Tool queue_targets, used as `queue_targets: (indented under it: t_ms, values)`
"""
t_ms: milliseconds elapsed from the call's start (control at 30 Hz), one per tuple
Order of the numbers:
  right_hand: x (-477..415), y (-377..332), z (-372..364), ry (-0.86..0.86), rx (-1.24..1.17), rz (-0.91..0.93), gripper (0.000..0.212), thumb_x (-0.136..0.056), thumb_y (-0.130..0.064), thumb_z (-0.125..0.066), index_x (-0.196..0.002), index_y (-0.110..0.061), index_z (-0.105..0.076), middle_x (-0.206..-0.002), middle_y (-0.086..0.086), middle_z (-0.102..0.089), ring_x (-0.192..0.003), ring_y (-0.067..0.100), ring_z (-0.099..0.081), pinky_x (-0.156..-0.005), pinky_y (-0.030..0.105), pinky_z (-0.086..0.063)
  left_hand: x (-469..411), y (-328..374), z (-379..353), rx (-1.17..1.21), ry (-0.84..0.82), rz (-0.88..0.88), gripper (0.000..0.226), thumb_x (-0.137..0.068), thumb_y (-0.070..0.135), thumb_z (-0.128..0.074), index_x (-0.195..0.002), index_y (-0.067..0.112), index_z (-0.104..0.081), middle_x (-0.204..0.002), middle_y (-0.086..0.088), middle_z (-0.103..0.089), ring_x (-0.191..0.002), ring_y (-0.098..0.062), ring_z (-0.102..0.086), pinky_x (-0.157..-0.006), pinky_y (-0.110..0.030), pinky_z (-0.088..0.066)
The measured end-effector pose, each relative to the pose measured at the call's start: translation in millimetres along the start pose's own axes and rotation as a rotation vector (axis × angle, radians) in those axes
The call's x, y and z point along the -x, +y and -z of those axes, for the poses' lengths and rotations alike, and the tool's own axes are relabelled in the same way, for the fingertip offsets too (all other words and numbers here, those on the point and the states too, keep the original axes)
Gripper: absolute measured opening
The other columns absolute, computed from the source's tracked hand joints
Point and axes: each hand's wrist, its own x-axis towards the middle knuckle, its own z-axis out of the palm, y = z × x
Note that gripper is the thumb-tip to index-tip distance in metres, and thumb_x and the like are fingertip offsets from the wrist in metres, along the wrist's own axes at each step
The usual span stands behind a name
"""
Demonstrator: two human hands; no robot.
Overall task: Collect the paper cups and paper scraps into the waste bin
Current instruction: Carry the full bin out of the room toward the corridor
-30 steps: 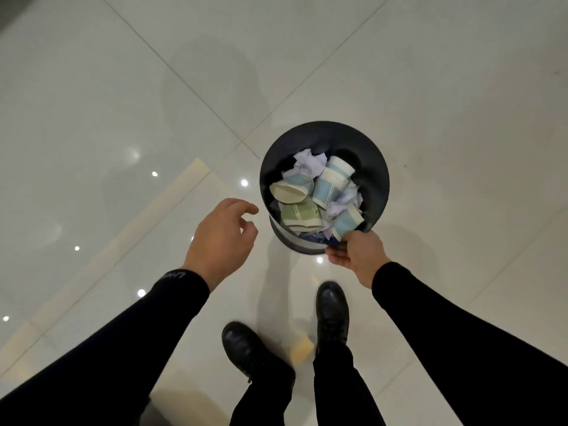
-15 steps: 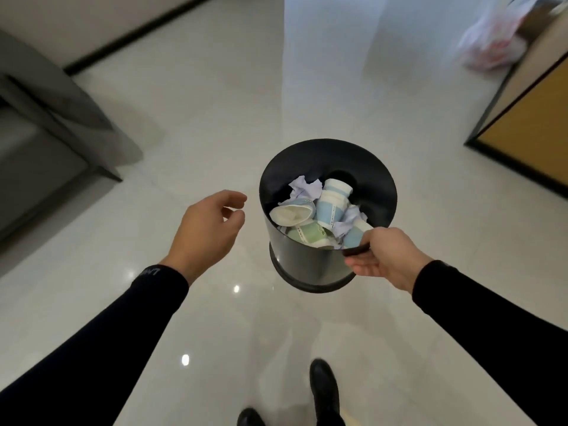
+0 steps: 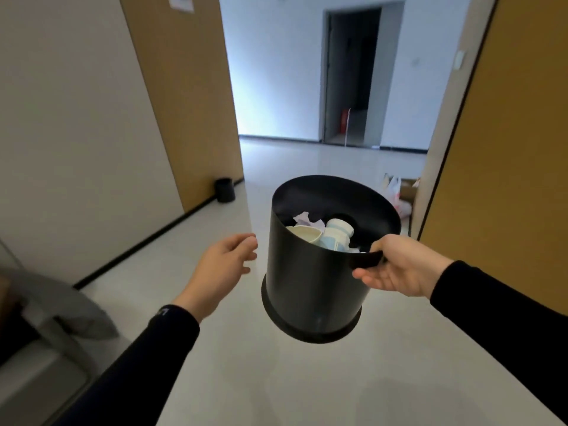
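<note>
My bin (image 3: 310,281) is a black round tub with a flared base ring, held up off the floor and tipped slightly, its open top facing me. Inside lie crushed paper cups (image 3: 333,238), white and pale blue, on their sides, with crumpled white scraps (image 3: 307,221) behind them, all below the rim

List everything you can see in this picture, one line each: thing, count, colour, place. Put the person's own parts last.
Waste bin: one, black, held up off the floor, centre.
Paper cups: at least two showing, white and pale blue, inside the held bin.
Paper scraps: crumpled, white, inside the held bin.
Second bin: one, black, on the floor by the left wall.
Plastic bags: white, on the floor at right.
Doorway: one, dark, far end.
Left hand: open, empty, beside the bin.
Right hand: grip on the bin's rim.
</note>
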Motion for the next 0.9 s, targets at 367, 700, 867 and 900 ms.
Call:
queue_targets:
  t_ms: [367, 700, 867, 900]
  values:
    - [34.0, -70.7, 96.3, 0.143, 0.012, 0.088, 0.02, -0.091, -0.009, -0.036, -0.093, 0.005, -0.05, -0.046, 0.019, -0.065, -0.036, 0.024, -0.064, -0.033, 0.023, -0.049, -27.2, 26.6, -74.9, 0.006, -0.085, 0.095, 0.015, -0.09, 0.014, -0.053, -0.089, 0.009, -0.067, -0.078, -0.009, -0.071, -0.068, -0.022, -0.062, -0.059, -0.029, -0.049]
    - [-63.0, -136.5, 156.0, 0.15, 0.057, 0.156, 0.023, -0.092, -0.011, -0.033, -0.085, 0.001, -0.051, -0.04, 0.013, -0.063, -0.036, 0.022, -0.064, -0.035, 0.023, -0.05, -129.6, 63.0, -143.3, 0.012, -0.126, 0.005, 0.016, -0.092, 0.017, -0.05, -0.094, 0.015, -0.065, -0.088, -0.007, -0.072, -0.079, -0.021, -0.065, -0.064, -0.027, -0.05]
    - [-130.0, -164.1, 167.6, 0.164, -0.014, 0.122, 0.028, -0.093, -0.011, -0.032, -0.114, 0.002, -0.044, -0.044, 0.02, -0.064, -0.037, 0.025, -0.065, -0.034, 0.026, -0.05, -186.7, 61.4, -173.6, 0.027, -0.108, -0.034, 0.017, -0.093, 0.02, -0.048, -0.097, 0.017, -0.065, -0.09, -0.003, -0.071, -0.084, -0.02, -0.066, -0.065, -0.026, -0.05]
    - [-144.9, -168.7, 168.9, 0.168, -0.031, 0.119, 0.029, -0.093, -0.011, -0.032, -0.117, 0.001, -0.043, -0.045, 0.021, -0.065, -0.038, 0.026, -0.065, -0.035, 0.026, -0.051, -200.2, 59.6, -178.5, 0.032, -0.11, -0.035, 0.017, -0.093, 0.02, -0.049, -0.098, 0.017, -0.065, -0.09, -0.003, -0.071, -0.084, -0.019, -0.066, -0.065, -0.026, -0.05]
